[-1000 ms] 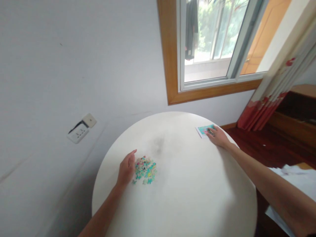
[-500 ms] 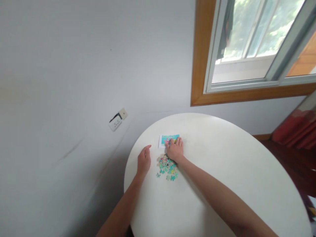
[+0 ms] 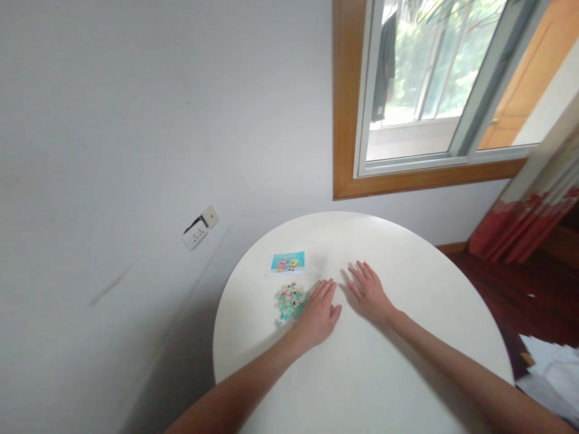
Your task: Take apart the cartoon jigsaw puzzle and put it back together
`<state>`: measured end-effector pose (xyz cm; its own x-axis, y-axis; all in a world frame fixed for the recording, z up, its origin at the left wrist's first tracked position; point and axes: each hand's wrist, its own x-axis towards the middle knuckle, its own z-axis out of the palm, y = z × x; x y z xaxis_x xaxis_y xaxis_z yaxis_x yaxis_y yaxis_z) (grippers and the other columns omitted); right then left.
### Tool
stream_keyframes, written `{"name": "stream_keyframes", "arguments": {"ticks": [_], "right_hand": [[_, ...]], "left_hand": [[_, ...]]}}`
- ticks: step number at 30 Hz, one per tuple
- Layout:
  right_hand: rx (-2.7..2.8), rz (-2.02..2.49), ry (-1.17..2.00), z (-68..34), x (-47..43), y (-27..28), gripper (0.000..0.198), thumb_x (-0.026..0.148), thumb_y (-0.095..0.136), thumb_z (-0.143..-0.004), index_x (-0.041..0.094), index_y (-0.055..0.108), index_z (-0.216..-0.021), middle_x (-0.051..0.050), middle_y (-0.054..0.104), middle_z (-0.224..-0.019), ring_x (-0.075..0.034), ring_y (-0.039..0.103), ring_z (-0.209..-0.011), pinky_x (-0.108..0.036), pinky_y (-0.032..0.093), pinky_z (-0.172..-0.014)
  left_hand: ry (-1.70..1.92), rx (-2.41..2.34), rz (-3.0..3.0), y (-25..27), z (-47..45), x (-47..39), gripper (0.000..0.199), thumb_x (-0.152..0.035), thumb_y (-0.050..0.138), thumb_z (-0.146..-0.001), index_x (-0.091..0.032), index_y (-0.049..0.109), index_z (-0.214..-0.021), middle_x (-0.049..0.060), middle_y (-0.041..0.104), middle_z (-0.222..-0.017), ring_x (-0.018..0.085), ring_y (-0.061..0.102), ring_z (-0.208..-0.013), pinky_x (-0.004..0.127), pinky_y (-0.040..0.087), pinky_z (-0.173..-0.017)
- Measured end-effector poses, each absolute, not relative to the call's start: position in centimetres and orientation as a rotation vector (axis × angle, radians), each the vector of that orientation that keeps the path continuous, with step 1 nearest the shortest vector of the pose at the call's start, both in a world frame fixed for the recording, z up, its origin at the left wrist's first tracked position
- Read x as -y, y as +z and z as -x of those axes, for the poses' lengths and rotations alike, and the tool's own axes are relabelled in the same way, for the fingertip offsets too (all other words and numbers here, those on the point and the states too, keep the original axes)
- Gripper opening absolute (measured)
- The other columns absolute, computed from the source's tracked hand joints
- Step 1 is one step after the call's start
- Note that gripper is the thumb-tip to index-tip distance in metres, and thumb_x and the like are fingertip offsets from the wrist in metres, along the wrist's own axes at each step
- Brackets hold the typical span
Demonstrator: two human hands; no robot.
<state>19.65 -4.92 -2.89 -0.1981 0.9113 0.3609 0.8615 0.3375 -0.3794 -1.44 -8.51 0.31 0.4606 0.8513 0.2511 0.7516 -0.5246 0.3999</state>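
Note:
A heap of small jigsaw puzzle pieces (image 3: 289,301), mostly teal and cream, lies on the white round table (image 3: 380,380). Behind the heap rests a flat picture card (image 3: 288,263) with pink and yellow cartoon figures on teal. My left hand (image 3: 318,313) reaches over the right side of the heap, fingers stretched out, covering some pieces; nothing shows in its grasp. Farther right, my right hand (image 3: 368,290) hovers or rests low over the bare tabletop, its fingers spread and holding nothing. Whether either hand touches the table is unclear.
A wall socket (image 3: 195,234) sits on the pale wall left of the table. Beyond the table is a wood-framed window (image 3: 346,120). A red and cream curtain (image 3: 511,223) hangs at the right, and white papers or bags (image 3: 549,367) lie at the lower right.
My right hand has left the picture card and moved right. My left hand has come from the table's left side across to the pieces. The view has shifted to the right.

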Motion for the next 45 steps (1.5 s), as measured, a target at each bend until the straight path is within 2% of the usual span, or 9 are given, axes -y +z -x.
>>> {"name": "stream_keyframes", "arguments": {"ticks": [9,16,19,24,28,30,39,42,45], "right_hand": [[2.281,1.723,0.177,-23.8,9.2,-1.9,0.058,0.046,0.038,-0.099,0.02,0.04,-0.15,-0.015,0.025,-0.161,-0.03,0.017,-0.15,-0.051,0.015,-0.119],[2.294,1.712,0.14,-23.8,9.0,-2.4,0.058,0.045,0.038,-0.099,0.019,0.04,-0.15,-0.015,0.026,-0.161,-0.031,0.019,-0.149,-0.053,0.016,-0.118],[2.296,1.686,0.12,-24.1,9.1,-2.7,0.056,0.044,0.038,-0.099,0.019,0.043,-0.148,-0.014,0.029,-0.16,-0.03,0.022,-0.149,-0.052,0.019,-0.117],[2.271,1.668,0.106,-24.2,9.1,-3.1,0.052,0.041,0.039,-0.098,0.018,0.047,-0.145,-0.014,0.034,-0.158,-0.029,0.025,-0.148,-0.051,0.021,-0.117],[2.263,1.669,0.093,-24.1,9.1,-3.3,0.051,0.04,0.04,-0.098,0.018,0.049,-0.144,-0.014,0.035,-0.157,-0.03,0.026,-0.147,-0.052,0.023,-0.117],[2.255,1.664,0.08,-24.0,9.1,-3.3,0.05,0.039,0.04,-0.098,0.017,0.05,-0.143,-0.014,0.036,-0.157,-0.03,0.027,-0.147,-0.051,0.024,-0.117],[2.196,1.531,0.192,-23.9,9.7,-3.1,0.045,0.027,0.035,-0.099,0.018,0.054,-0.138,-0.011,0.045,-0.151,-0.026,0.035,-0.143,-0.049,0.03,-0.116],[2.123,1.472,0.301,-24.1,9.9,-2.9,0.044,0.022,0.035,-0.097,0.018,0.057,-0.136,-0.011,0.052,-0.145,-0.025,0.043,-0.137,-0.047,0.034,-0.114],[1.984,1.468,0.383,-24.0,10.0,-2.3,0.04,0.02,0.038,-0.096,0.018,0.063,-0.127,-0.012,0.063,-0.131,-0.024,0.054,-0.122,-0.042,0.041,-0.107]], "left_hand": [[0.418,-1.469,-2.64,-1.8,-4.2,6.3,0.057,-0.04,0.04,-0.098,-0.014,0.036,-0.149,0.012,0.028,-0.159,0.026,0.021,-0.15,0.048,0.022,-0.123],[0.502,-1.364,-2.57,-1.2,-3.7,7.2,0.052,-0.037,0.046,-0.097,-0.016,0.044,-0.145,0.012,0.036,-0.156,0.026,0.03,-0.146,0.047,0.028,-0.122],[0.594,-1.263,-2.528,0.1,-0.7,7.1,0.044,-0.033,0.048,-0.096,-0.021,0.052,-0.138,0.007,0.046,-0.15,0.021,0.041,-0.14,0.039,0.035,-0.119],[0.869,-1.677,-2.368,-0.2,8.8,6.1,0.036,-0.033,0.047,-0.095,-0.018,0.065,-0.122,0.011,0.062,-0.131,0.024,0.055,-0.126,0.045,0.042,-0.113],[0.684,-1.76,-2.383,-1.8,11.8,6.7,0.051,-0.042,0.047,-0.096,-0.019,0.05,-0.141,0.012,0.049,-0.146,0.028,0.043,-0.138,0.051,0.034,-0.117],[0.558,-1.724,-2.433,-2.0,10.3,7.2,0.055,-0.044,0.046,-0.097,-0.024,0.041,-0.148,0.011,0.038,-0.155,0.029,0.035,-0.143,0.055,0.028,-0.118],[0.469,-1.377,-2.571,-0.7,-3.3,8.9,0.054,-0.048,0.047,-0.096,-0.03,0.041,-0.147,0.006,0.032,-0.158,0.03,0.024,-0.148,0.054,0.023,-0.121],[0.525,-1.232,-2.534,-0.3,-4.4,8.6,0.056,-0.046,0.045,-0.098,-0.027,0.036,-0.15,0.008,0.034,-0.157,0.027,0.029,-0.146,0.05,0.027,-0.121],[0.662,-1.221,-2.441,0.2,-3.1,7.3,0.045,-0.038,0.043,-0.1,-0.024,0.047,-0.143,0.008,0.046,-0.148,0.023,0.041,-0.137,0.044,0.035,-0.117]]}}
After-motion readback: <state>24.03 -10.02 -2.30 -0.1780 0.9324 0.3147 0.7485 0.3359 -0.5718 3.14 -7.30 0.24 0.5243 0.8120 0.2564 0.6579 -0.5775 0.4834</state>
